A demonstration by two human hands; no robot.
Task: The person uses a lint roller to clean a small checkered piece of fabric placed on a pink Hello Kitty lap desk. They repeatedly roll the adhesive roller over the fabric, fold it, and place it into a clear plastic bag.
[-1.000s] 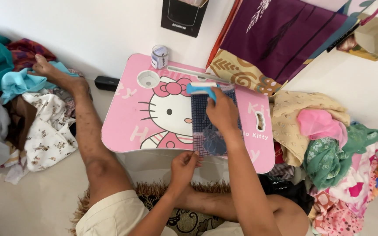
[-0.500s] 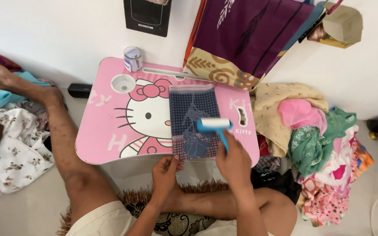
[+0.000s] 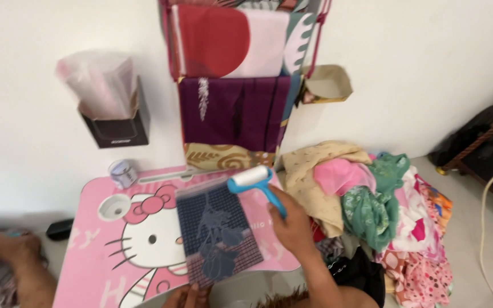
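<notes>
The right hand has its grip clamped on the blue handle of a roller, whose white drum rests at the top right corner of a dark blue sheet. The sheet, gridded and bearing a paler picture, lies tilted on the pink worktop, over the right part of the worktop's cartoon cat face. The left hand sits at the sheet's near edge, at the bottom border of the view, fingers touching the sheet; most of that hand is cut off, so whether its grip is together or apart cannot be told

A round recess is set in the worktop's far left corner, and a small tape roll stands just behind it at the far edge. On the wall above hangs a black box stuffed with clear plastic bags. To its right a stack of folded cloths leans on the wall (red and white on top, purple below, a brown patterned one at the bottom). A heap of clothes lies on the floor right of the worktop, near the right forearm. A bare leg lies along the worktop's left side
</notes>
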